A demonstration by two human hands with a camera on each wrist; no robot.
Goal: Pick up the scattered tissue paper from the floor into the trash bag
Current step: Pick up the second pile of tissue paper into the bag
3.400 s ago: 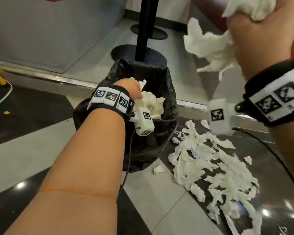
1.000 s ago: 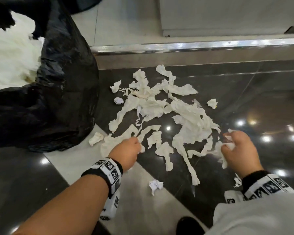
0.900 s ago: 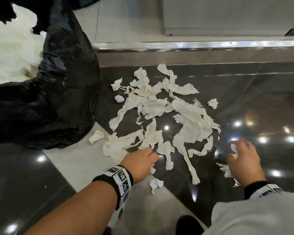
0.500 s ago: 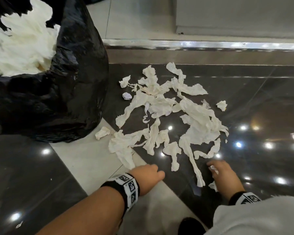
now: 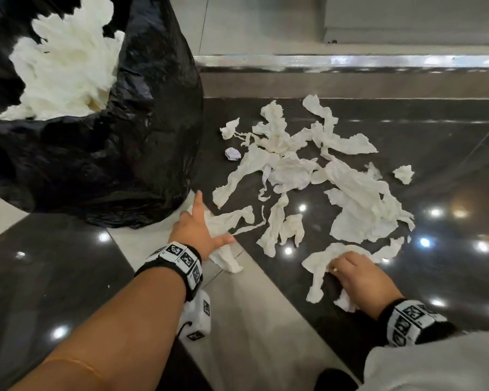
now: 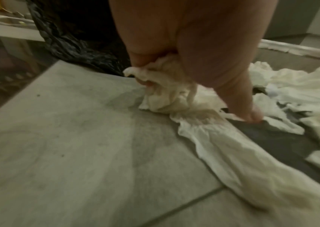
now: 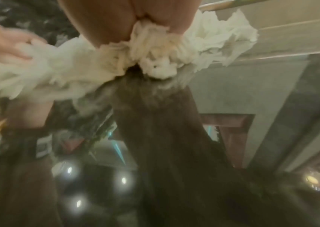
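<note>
Floor [image 5: 266,320] tissue [image 5: 356,198] newly in both hands

floor [image 5: 449,170]: polished dark stone, glossy, mirror-like; round ceiling-light reflections [image 5: 424,242] scattered across dark areas; pale grey tile band [image 5: 254,320] runs diagonally through dark stone, thin grout line visible; metal strip [image 5: 350,62] edges raised step at far side, shiny, horizontal; step riser [image 5: 336,86] below strip, dull grey-brown; light grey tiles [image 5: 251,26] on upper level beyond strip; grey panel or wall base [image 5: 412,18] at top right; lighting: overhead, warm, multiple point sources judging by reflections
</note>
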